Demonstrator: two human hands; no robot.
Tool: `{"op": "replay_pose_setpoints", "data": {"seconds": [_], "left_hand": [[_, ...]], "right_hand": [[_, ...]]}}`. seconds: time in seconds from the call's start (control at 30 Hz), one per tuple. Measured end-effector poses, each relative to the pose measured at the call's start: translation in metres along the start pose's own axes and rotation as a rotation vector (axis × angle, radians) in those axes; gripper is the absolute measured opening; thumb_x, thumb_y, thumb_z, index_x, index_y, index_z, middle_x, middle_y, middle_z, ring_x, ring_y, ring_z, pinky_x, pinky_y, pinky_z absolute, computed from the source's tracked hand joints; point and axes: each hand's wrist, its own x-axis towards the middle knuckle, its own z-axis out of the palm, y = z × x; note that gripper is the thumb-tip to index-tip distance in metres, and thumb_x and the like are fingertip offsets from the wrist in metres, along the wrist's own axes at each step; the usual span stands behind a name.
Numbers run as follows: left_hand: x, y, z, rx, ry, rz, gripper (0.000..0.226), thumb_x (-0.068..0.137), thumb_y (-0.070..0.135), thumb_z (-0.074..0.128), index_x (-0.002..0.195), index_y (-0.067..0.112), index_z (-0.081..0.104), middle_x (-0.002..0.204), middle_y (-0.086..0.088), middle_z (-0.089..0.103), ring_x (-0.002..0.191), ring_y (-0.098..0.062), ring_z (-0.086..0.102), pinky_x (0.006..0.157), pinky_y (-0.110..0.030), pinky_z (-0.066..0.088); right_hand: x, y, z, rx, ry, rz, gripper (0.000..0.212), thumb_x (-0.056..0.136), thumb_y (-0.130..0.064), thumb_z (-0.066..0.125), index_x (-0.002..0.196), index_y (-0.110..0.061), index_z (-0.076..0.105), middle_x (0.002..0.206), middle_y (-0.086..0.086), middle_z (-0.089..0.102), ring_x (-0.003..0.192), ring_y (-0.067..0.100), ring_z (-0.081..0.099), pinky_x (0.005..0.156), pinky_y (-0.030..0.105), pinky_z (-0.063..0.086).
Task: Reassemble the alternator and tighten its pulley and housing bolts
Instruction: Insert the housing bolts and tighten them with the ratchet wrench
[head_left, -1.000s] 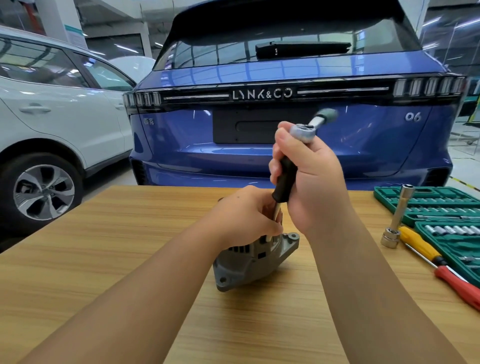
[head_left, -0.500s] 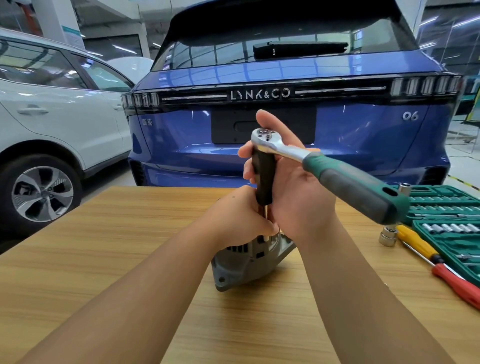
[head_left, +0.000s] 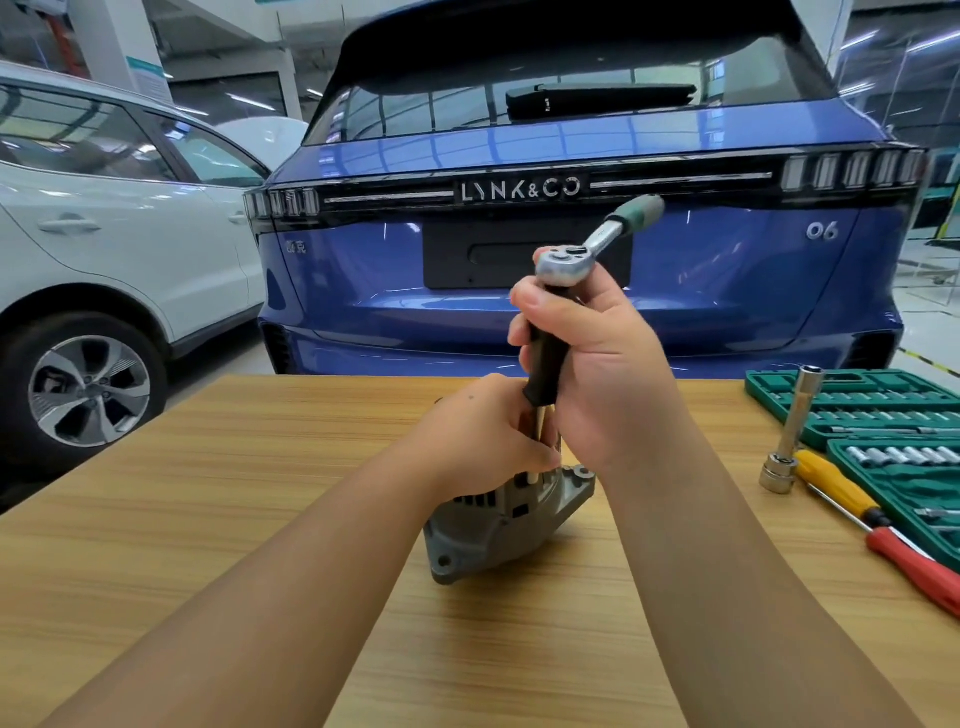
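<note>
Swinging away from the camera since half a second ago, the ratchet (head_left: 563, 262) is now pointing toward the blue car (head_left: 571, 249). The right hand (head_left: 587, 364) is gripping its black extension (head_left: 545, 358) while the left hand (head_left: 483, 441) is clamping the alternator (head_left: 498, 525); that metal body is looking heavy and stiff, best held by its casing.

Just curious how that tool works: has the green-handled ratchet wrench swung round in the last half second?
Yes. The green-handled ratchet wrench swung from pointing right, towards the green socket case, to pointing away towards the blue car.

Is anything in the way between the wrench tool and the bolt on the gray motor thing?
Nothing visible blocks it. The black-handled driver under the ratchet runs straight down to the alternator. The left hand pinches its shaft there and hides the tip, so the bolt itself can't be seen.
</note>
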Motion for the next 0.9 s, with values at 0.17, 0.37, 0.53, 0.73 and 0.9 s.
{"op": "replay_pose_setpoints", "data": {"seconds": [0.17,0.37,0.53,0.73,0.9], "left_hand": [[-0.003,0.001,0.0,-0.012,0.014,-0.003,0.005,0.089,0.027,0.073,0.087,0.024,0.07,0.083,0.0,0.074,0.074,-0.015,0.067,0.061,-0.024,0.048],[-0.004,0.001,-0.002,-0.017,0.015,0.014,0.012,0.089,0.028,0.073,0.079,0.028,0.067,0.077,0.004,0.073,0.071,-0.009,0.066,0.062,-0.03,0.052],[-0.002,0.001,0.0,-0.03,0.007,-0.01,0.01,0.089,0.03,0.076,0.096,0.025,0.07,0.093,-0.001,0.075,0.086,-0.019,0.07,0.077,-0.035,0.058],[-0.001,-0.001,0.003,-0.033,0.01,-0.004,0.014,0.088,0.032,0.077,0.099,0.029,0.069,0.091,0.007,0.074,0.083,-0.009,0.069,0.077,-0.034,0.059],[0.0,0.003,0.003,-0.001,-0.025,-0.015,0.014,0.092,0.032,0.073,0.105,0.028,0.069,0.093,0.006,0.074,0.085,-0.013,0.07,0.084,-0.04,0.062]], "right_hand": [[-0.005,0.012,0.011,-0.053,0.056,-0.227,0.036,0.094,0.01,0.058,0.111,-0.023,0.057,0.099,0.004,0.066,0.084,0.018,0.061,0.068,0.019,0.051],[-0.008,0.013,0.009,-0.295,-0.015,-0.385,0.036,0.095,0.0,0.055,0.118,-0.028,0.056,0.101,0.009,0.064,0.08,0.021,0.058,0.07,0.029,0.052],[0.01,-0.007,0.005,-0.078,-0.094,-0.084,0.05,0.07,-0.033,0.064,0.118,-0.028,0.053,0.082,0.005,0.066,0.061,0.024,0.054,0.062,0.036,0.04],[-0.003,0.003,0.008,-0.088,0.117,-0.139,0.037,0.091,-0.032,0.069,0.123,-0.016,0.057,0.073,-0.001,0.06,0.063,0.015,0.051,0.058,0.025,0.046],[-0.003,-0.001,0.004,-0.153,0.165,-0.076,0.01,0.092,-0.019,0.072,0.099,-0.014,0.067,0.064,-0.005,0.054,0.059,0.01,0.047,0.061,0.026,0.042]]}}
